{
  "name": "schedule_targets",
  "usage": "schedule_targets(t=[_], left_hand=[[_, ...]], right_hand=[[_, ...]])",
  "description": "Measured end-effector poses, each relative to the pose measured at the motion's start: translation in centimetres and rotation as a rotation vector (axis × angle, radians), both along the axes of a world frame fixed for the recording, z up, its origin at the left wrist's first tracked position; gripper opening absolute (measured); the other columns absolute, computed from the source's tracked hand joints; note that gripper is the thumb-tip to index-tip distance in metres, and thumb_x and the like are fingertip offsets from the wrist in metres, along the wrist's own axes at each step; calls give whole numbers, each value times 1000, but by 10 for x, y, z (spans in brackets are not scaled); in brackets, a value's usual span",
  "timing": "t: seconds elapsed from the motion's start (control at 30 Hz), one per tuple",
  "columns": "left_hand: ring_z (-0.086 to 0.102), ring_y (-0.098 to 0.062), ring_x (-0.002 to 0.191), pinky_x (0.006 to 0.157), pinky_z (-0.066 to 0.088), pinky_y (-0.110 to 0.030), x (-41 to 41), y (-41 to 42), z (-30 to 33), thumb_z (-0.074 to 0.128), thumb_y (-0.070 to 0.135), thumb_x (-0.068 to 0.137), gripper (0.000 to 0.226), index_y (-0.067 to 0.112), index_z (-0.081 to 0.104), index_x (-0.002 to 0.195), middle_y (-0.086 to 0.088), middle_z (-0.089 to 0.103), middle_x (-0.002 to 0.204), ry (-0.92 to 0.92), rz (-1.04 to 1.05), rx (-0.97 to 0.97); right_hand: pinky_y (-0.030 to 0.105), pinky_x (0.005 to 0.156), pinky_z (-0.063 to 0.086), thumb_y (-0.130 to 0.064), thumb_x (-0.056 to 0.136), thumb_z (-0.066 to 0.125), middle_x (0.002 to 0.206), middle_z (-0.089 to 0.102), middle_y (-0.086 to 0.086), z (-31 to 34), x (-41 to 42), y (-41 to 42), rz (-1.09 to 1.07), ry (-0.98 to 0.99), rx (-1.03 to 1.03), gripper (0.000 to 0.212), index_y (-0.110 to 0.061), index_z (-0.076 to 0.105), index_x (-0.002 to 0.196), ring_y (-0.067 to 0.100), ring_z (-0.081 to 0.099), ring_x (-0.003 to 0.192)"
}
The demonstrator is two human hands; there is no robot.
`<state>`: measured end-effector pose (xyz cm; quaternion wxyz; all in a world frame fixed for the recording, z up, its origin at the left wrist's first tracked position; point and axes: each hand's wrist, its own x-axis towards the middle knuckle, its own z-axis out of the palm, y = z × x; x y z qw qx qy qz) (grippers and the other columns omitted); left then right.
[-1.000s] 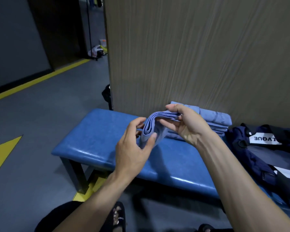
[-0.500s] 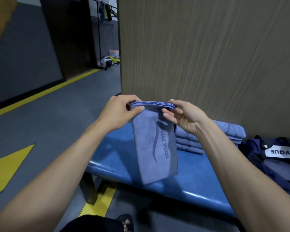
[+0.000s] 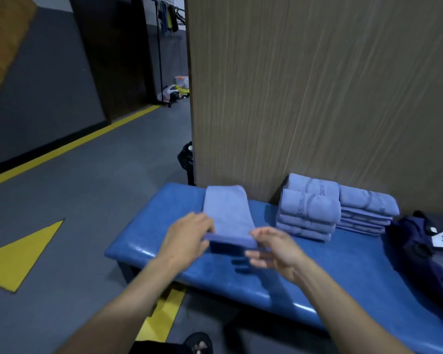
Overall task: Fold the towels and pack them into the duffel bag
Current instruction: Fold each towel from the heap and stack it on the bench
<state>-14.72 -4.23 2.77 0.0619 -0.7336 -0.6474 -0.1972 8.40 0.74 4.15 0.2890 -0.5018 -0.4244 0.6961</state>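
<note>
A blue-grey towel [image 3: 226, 213], folded into a long strip, lies over the left part of the blue padded bench [image 3: 317, 272], its near end lifted. My left hand [image 3: 187, 238] pinches the near left corner. My right hand [image 3: 274, 249] holds the near right corner between thumb and fingers. Two stacks of folded towels [image 3: 308, 213] [image 3: 366, 213] stand at the back of the bench against the wall. The dark navy duffel bag [image 3: 425, 254] lies at the right end of the bench, cut off by the frame edge.
A tall wood-grain panel [image 3: 317, 85] rises directly behind the bench. Grey floor with yellow lines and a yellow triangle [image 3: 18, 256] spreads to the left. A clothes rack [image 3: 164, 47] and bags stand far back. My foot [image 3: 197, 343] shows at the bottom.
The towel hung upright from both hands above the bench half a second ago. Now it is laid down flat on the bench, and both hands have dropped to its near end.
</note>
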Motion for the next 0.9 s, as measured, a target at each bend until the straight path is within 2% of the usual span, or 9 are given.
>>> schedule_targets(t=[0.07,0.13,0.27,0.4,0.5,0.57,0.63,0.73,0.9], left_hand=[[61,-26,99,72,43,-35,7,-16,-37,65,16,78,20,25,61,95,3,63,100,19,-13,-220],[57,-22,104,76,43,-34,8,-25,-50,61,18,83,18,24,60,100,4,60,106,23,-47,-283],[53,-17,96,77,47,-33,3,-34,-53,68,30,83,15,26,59,95,7,57,101,44,-199,-250],[53,-17,87,70,50,-33,2,-45,-64,72,26,76,16,26,59,86,8,56,94,-12,-238,-159],[52,-14,89,71,43,-26,1,-48,-63,72,21,78,16,25,58,85,11,57,97,-39,-255,-130],[52,-12,88,70,45,-27,0,-50,-64,73,19,80,19,26,56,84,13,56,96,-83,-259,-138],[52,-10,87,72,50,-34,-2,-50,-67,76,21,81,23,27,54,83,14,55,93,-138,-257,-147],[54,-9,83,75,50,-36,-5,-50,-67,81,23,80,24,27,57,82,13,59,88,-257,-248,-163],[58,-2,80,76,49,-27,-12,-48,-67,78,34,86,14,29,65,89,14,66,85,-358,-193,-182]], right_hand=[[32,51,59,-9,100,56,88,61,8,-35,3,-16,18,-86,-63,8,-15,61,97,24,73,64],[33,50,58,-7,99,57,86,59,8,-51,6,-25,1,-109,-59,8,-13,62,98,25,73,64],[31,47,57,-4,98,54,78,57,9,-51,10,-33,36,-185,-12,12,-12,63,96,27,73,61],[31,44,55,-5,98,57,74,57,9,-56,13,-41,135,-285,111,7,-12,60,99,22,67,53],[31,54,50,-27,87,77,72,54,-6,-70,21,-42,319,-574,523,28,-19,56,104,19,61,61],[34,68,48,-46,77,76,94,50,-7,-79,23,-46,471,-990,913,45,-28,50,108,20,56,83],[38,73,46,-49,72,73,108,46,-3,-86,22,-51,473,-1175,1229,50,-30,47,110,24,54,94],[39,77,45,-46,70,68,115,49,-4,-92,16,-49,493,-1188,1454,48,-29,51,112,25,53,100],[36,79,46,-38,79,57,108,62,-9,-98,11,-38,456,-1049,1500,31,-27,62,107,20,59,99]])
